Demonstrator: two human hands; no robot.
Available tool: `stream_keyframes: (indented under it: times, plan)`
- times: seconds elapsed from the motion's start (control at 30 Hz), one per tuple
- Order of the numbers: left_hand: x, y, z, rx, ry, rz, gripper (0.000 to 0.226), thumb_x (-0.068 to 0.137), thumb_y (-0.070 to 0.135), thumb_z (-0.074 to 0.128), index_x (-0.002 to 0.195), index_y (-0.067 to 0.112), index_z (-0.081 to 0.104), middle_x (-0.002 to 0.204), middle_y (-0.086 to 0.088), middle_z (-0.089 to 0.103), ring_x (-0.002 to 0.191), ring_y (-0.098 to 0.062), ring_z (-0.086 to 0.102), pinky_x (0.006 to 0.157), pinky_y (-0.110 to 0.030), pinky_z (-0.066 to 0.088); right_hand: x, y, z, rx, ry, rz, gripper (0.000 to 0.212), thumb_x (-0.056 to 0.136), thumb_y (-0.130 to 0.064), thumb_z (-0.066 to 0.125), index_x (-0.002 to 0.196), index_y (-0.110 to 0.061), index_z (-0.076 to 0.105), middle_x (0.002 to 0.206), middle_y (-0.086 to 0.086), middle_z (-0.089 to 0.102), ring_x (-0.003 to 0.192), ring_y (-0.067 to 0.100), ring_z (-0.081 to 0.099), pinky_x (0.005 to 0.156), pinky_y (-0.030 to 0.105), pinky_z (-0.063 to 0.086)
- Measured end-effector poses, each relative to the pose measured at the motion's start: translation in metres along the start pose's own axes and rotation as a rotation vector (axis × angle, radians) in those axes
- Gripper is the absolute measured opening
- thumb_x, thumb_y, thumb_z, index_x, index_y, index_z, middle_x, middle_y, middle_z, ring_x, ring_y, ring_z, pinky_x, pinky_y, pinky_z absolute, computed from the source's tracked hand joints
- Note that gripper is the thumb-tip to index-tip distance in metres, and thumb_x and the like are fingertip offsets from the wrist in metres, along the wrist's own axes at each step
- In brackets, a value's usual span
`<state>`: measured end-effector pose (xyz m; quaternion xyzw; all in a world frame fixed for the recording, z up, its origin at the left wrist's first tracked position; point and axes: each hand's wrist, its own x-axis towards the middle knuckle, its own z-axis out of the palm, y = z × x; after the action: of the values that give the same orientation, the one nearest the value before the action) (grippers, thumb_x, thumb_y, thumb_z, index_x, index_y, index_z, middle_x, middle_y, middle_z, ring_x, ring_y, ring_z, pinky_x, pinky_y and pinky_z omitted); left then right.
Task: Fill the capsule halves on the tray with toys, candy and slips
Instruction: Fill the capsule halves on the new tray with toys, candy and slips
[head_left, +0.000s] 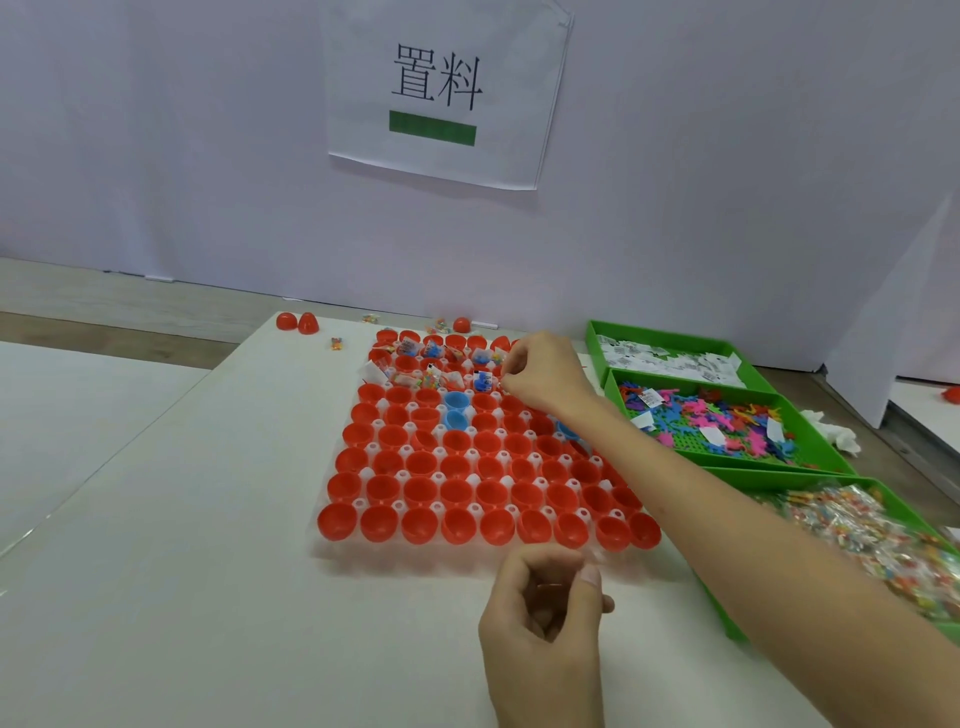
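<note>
A clear tray (332, 553) holds rows of red capsule halves (418, 525), with two blue halves (457, 410) among them. The far rows hold toys, candy packets and white slips (484, 380). My right hand (540, 371) reaches over the tray's far right part, fingers pinched together near a filled half; what they pinch is too small to tell. My left hand (545, 618) hovers just in front of the tray's near edge, fingers curled, with nothing seen in it.
Three green bins stand to the right: slips (670, 358) farthest, colourful plastic toys (722, 421) in the middle, candy packets (872, 540) nearest. Loose red halves (296, 322) and candy packets (337, 343) lie behind the tray. A wall with a paper sign (441, 88) rises beyond.
</note>
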<state>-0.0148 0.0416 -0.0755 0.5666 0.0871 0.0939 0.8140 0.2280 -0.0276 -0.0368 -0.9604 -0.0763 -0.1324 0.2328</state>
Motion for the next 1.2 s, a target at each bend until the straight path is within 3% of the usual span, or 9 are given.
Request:
stream_keyframes:
  times: [0.1,0.2,0.33,0.43,0.6,0.8,0.93,1.1,1.2]
  plan:
    - [0.000,0.001,0.000,-0.004,0.000,-0.002,0.047,0.078,-0.013,0.069,0.060,0.030,0.067,0.063,-0.004,0.066,0.056,-0.022,0.067,0.059,-0.024,0.054,0.001,-0.003,0.004,-0.033,-0.002,0.018,0.012,0.083,-0.002,0.071,0.084,-0.011,0.079,0.091,0.004,0.074,0.077,0.008,0.062,0.071,0.022,0.052]
    - [0.001,0.001,-0.001,0.001,-0.004,0.004,0.048,0.078,-0.013,0.069,0.060,0.031,0.067,0.063,-0.004,0.066,0.056,-0.021,0.067,0.059,-0.025,0.054,0.002,-0.005,0.007,-0.065,-0.019,0.014,0.009,0.083,-0.003,0.074,0.085,-0.010,0.078,0.092,0.005,0.074,0.085,0.014,0.068,0.082,0.029,0.058]
    - [0.001,0.000,-0.001,-0.001,-0.001,0.001,0.045,0.078,-0.014,0.069,0.060,0.027,0.068,0.062,-0.005,0.066,0.055,-0.022,0.066,0.058,-0.024,0.054,0.002,-0.004,0.008,-0.072,-0.007,0.017,0.011,0.083,0.000,0.072,0.086,-0.008,0.079,0.093,0.006,0.075,0.086,0.015,0.069,0.085,0.029,0.058]
    - [0.001,-0.001,-0.001,0.006,0.001,-0.003,0.039,0.077,-0.014,0.070,0.063,0.022,0.068,0.062,-0.005,0.066,0.055,-0.022,0.066,0.058,-0.025,0.054,0.004,0.001,0.002,-0.049,-0.025,0.033,0.012,0.082,0.000,0.073,0.084,-0.010,0.080,0.091,0.003,0.075,0.082,0.009,0.064,0.080,0.023,0.052]
    - [0.003,-0.001,-0.002,0.022,-0.003,-0.028,0.031,0.076,-0.014,0.070,0.066,0.015,0.067,0.060,-0.004,0.066,0.054,-0.022,0.066,0.057,-0.026,0.054,0.000,0.010,-0.007,0.028,-0.035,-0.008,0.012,0.080,-0.015,0.081,0.091,-0.016,0.077,0.085,-0.006,0.065,0.080,0.008,0.059,0.082,0.029,0.054]
    - [0.004,-0.002,-0.003,0.036,-0.024,-0.051,0.029,0.075,-0.016,0.070,0.067,0.012,0.067,0.060,-0.006,0.066,0.053,-0.022,0.066,0.057,-0.025,0.054,0.004,0.023,-0.014,0.143,0.020,-0.026,0.011,0.089,-0.026,0.072,0.092,-0.017,0.078,0.084,-0.008,0.069,0.078,0.002,0.062,0.072,0.019,0.049]
    - [0.004,-0.001,-0.003,0.055,-0.081,-0.070,0.027,0.076,-0.016,0.069,0.067,0.009,0.066,0.059,-0.006,0.065,0.053,-0.021,0.066,0.057,-0.024,0.054,0.014,0.051,-0.032,0.148,0.177,0.059,0.013,0.095,-0.018,0.064,0.098,-0.013,0.076,0.085,-0.004,0.069,0.072,-0.001,0.058,0.067,0.013,0.041]
    - [0.007,-0.001,-0.005,0.171,-0.251,-0.112,0.023,0.078,-0.016,0.067,0.070,0.005,0.064,0.056,-0.005,0.064,0.054,-0.018,0.066,0.059,-0.022,0.053,0.027,0.113,-0.066,-0.080,0.219,0.317,0.020,0.095,-0.018,0.058,0.108,-0.011,0.072,0.109,0.006,0.072,0.099,0.023,0.065,0.090,0.038,0.052]
    - [0.013,-0.002,-0.007,0.260,-0.364,-0.143,0.024,0.079,-0.012,0.067,0.069,0.010,0.063,0.057,-0.005,0.064,0.059,-0.019,0.067,0.063,-0.023,0.053,0.030,0.147,-0.079,-0.209,0.065,0.528,0.019,0.091,-0.023,0.062,0.096,-0.005,0.066,0.103,0.011,0.069,0.097,0.030,0.063,0.093,0.043,0.050]
